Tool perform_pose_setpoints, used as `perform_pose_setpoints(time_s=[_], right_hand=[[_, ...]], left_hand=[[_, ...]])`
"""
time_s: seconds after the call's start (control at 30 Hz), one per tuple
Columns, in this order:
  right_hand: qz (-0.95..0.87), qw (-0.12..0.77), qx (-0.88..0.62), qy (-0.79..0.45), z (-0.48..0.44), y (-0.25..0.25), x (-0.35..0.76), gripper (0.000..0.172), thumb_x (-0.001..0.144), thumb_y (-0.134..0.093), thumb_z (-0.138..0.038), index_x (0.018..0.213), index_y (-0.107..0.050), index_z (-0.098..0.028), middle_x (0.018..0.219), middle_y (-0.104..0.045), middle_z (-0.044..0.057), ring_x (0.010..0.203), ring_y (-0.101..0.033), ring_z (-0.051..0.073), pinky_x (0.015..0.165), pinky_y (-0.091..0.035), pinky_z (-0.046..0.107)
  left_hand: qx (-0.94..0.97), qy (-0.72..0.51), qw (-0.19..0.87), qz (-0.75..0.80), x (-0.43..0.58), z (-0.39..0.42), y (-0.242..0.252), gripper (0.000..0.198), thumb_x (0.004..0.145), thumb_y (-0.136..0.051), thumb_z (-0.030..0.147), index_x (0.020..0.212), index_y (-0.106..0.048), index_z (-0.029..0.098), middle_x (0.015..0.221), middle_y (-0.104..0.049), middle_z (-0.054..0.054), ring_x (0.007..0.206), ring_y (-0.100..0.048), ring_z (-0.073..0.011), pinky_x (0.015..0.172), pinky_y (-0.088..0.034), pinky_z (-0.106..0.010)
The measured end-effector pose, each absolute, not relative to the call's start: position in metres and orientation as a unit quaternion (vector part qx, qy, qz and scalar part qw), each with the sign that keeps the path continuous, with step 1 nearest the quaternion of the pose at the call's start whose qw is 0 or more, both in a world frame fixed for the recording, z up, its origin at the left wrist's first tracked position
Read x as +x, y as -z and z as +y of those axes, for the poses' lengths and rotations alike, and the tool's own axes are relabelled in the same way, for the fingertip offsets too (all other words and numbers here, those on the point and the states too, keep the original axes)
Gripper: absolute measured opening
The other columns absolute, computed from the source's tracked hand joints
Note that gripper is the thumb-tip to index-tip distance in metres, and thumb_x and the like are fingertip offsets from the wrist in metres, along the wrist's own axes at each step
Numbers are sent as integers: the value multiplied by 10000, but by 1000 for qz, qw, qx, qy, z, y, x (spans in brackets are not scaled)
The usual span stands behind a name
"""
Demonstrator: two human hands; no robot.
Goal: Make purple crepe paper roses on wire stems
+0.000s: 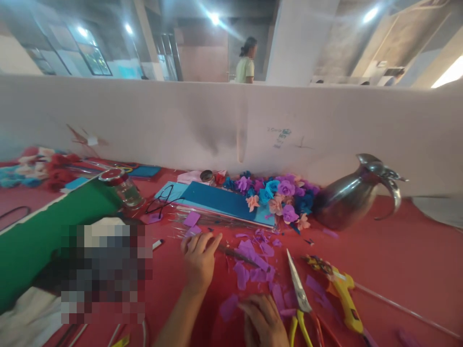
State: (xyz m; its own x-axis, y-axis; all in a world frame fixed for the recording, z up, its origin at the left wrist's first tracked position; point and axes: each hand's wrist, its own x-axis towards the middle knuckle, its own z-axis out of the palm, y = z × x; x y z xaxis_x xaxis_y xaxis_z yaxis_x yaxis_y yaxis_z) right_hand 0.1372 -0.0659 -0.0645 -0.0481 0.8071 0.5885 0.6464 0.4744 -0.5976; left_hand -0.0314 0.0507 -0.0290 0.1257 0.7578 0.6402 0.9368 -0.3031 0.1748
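My left hand (200,258) is held over the red tabletop with its fingers stretched and apart. Its index fingertip is close to the end of a thin dark stick (238,255), and I cannot tell whether they touch. Lower down, my right hand (265,318) has its fingers pressed together, with the tips at a purple paper piece (228,308). Many other purple paper scraps (249,250) lie between and beyond the hands. Right of my right hand are large scissors (299,289) with yellow and red handles, blades slightly apart.
A yellow glue gun (343,294) with a clear stick lies at right. Behind are a metal jug (343,197), paper flowers (285,197), blue sheets (220,200), eyeglasses (162,200) and a glass jar (128,190). Green material (72,207) covers the left side. A person (246,65) stands beyond the low wall.
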Motion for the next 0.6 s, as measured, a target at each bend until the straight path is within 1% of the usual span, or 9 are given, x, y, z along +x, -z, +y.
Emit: perform_pose_setpoints(time_s=[0.1,0.17,0.2,0.23,0.33,0.37,0.4,0.47,0.6], right_hand=[[-691,470,-525,-160,-66,54,140,299,817,-452,-72,922,-674,-242,824,-676,42,754,-630,168,687,-527,262],[-629,478,-565,-238,-65,47,142,227,849,-494,-172,949,-688,-236,887,-698,53,821,-646,181,733,-530,277],[-582,492,-585,-278,-64,42,142,204,855,-520,-235,968,-689,-225,911,-703,59,832,-650,185,733,-532,280],[-531,511,-597,-317,-62,38,142,226,849,-547,-300,1006,-683,-212,915,-706,62,819,-652,185,712,-535,279],[-410,571,-582,-410,-60,25,141,461,798,-611,-439,1189,-603,-196,846,-696,33,675,-621,153,603,-517,256],[-385,587,-573,-423,-60,22,140,505,785,-622,-462,1211,-589,-192,829,-690,25,641,-601,140,583,-503,248],[-366,602,-566,-428,-60,19,139,515,777,-629,-478,1199,-599,-184,816,-687,22,621,-585,130,573,-490,242],[-340,627,-560,-421,-62,15,139,480,764,-637,-496,1106,-652,-159,797,-686,28,605,-565,120,564,-467,234],[-292,678,-546,-395,-70,11,145,415,721,-677,-499,926,-687,-138,770,-682,33,628,-576,126,569,-452,235]], left_hand=[[-743,360,157,-542,-25,47,24,324,861,-512,112,914,-735,341,837,-707,-25,816,-609,-177,907,-295,-403],[-761,399,171,-483,-20,43,21,285,862,-541,139,907,-729,348,813,-703,-6,806,-611,-159,908,-277,-395],[-770,414,168,-455,-17,40,19,272,862,-547,144,920,-722,344,819,-700,0,811,-612,-150,910,-272,-386],[-785,420,157,-428,-14,37,17,263,863,-549,143,940,-714,333,829,-698,4,818,-611,-140,911,-273,-372],[-824,421,122,-360,-3,21,10,216,878,-532,171,949,-693,297,859,-692,14,843,-602,-127,914,-267,-349],[-834,414,110,-349,1,15,8,196,888,-519,191,947,-686,274,858,-691,11,847,-596,-126,911,-266,-346],[-848,401,97,-333,4,10,6,191,900,-499,211,944,-679,258,858,-691,8,848,-591,-123,908,-267,-341],[-871,373,77,-312,9,1,4,208,916,-462,222,925,-669,238,858,-694,2,847,-579,-119,904,-265,-340],[-858,372,42,-353,6,-6,7,191,901,-480,237,930,-668,242,849,-703,-7,862,-564,-149,901,-259,-376]])
